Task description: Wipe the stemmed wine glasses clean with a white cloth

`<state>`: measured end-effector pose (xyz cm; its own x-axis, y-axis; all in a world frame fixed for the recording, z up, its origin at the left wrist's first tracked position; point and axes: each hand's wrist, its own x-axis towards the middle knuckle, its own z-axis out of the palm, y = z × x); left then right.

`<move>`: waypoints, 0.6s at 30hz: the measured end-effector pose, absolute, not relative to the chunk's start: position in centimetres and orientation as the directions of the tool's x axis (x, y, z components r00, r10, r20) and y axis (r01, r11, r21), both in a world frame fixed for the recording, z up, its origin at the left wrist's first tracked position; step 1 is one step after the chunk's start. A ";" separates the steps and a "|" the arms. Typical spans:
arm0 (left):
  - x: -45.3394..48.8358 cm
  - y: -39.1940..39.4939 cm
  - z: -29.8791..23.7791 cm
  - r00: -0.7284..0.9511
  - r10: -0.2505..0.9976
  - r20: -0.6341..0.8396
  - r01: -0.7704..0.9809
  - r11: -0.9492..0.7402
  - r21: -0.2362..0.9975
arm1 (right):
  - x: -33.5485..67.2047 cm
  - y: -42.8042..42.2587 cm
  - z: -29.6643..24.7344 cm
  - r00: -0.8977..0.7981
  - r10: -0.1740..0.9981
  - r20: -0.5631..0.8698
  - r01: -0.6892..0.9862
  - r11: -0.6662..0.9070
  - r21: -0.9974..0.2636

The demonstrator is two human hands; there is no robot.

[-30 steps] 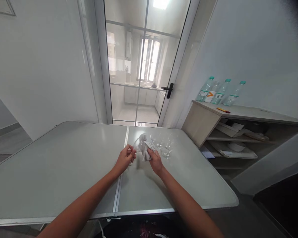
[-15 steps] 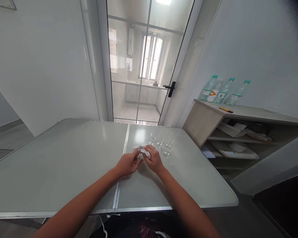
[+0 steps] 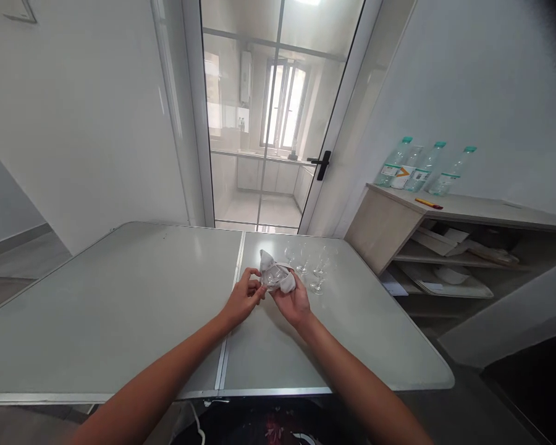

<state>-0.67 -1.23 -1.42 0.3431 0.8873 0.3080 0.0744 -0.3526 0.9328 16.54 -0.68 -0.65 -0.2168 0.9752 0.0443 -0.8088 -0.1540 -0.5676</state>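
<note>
Over the table (image 3: 134,309), my right hand (image 3: 296,303) is turned palm up and cups a light grey cloth (image 3: 287,283). In the cloth lies a clear glass (image 3: 272,275), partly wrapped by its folds. My left hand (image 3: 245,296) has its thumb and fingers closed at the glass's left edge; its exact hold is hard to make out. Just beyond and to the right of my hands stand several clear stemmed glasses (image 3: 317,285), faint against the tabletop.
A metal seam (image 3: 223,358) runs across the table left of the glasses. To the right, a wooden shelf unit (image 3: 389,216) carries plastic bottles (image 3: 424,170) and a yellow-and-red tool (image 3: 429,203). Behind the table is a glazed door (image 3: 278,136) with a black handle (image 3: 323,165).
My right hand has rolled from palm down to palm up, and the cloth, bunched before, now lies spread around the glass. My left hand has shifted slightly, staying by the glass.
</note>
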 end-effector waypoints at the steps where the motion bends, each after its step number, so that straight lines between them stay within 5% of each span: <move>1: -0.5 -1.2 -1.6 0.329 0.903 0.278 0.042 -0.309 0.950 | 16.3 -0.8 -0.7 -0.240 0.970 0.047 -0.793 -0.168 -0.585; 11: -0.9 0.1 -2.5 0.115 0.911 0.395 0.260 -0.411 0.873 | 14.0 -1.2 -3.3 -0.230 0.963 0.143 -0.555 -0.009 -0.832; 18: -1.1 -0.3 -2.0 0.126 0.916 0.380 0.310 -0.401 0.862 | 14.9 0.0 -5.2 -0.239 0.952 0.192 -0.296 0.117 -0.948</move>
